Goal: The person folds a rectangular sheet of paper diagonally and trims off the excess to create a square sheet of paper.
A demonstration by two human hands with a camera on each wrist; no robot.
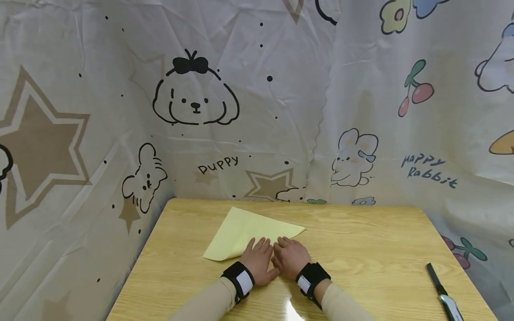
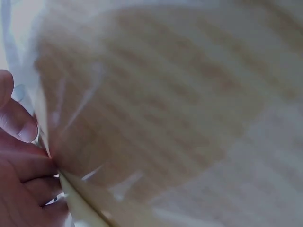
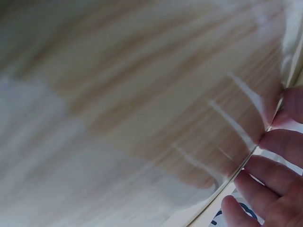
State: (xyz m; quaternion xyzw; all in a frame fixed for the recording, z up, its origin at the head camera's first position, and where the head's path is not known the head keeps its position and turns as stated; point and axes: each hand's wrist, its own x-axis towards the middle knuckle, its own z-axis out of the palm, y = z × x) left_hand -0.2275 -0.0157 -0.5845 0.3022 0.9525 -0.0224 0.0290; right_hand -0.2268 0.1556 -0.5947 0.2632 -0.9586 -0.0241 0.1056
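Note:
A pale yellow sheet of paper, folded to roughly a triangle, lies on the wooden table. Its lower left edge curves up slightly from the tabletop. My left hand rests on the near edge with fingers stretched forward. Close beside it, my right hand presses the same edge, its fingers slightly bent. Both wrist views show fingertips touching the paper's thin edge: the left hand at the lower left, the right hand at the lower right. Part of the near edge is hidden under the hands.
A utility knife with a black end lies at the right of the wooden table. Behind and beside the table hangs a printed cloth with cartoon animals and stars. Each wrist wears a black strap.

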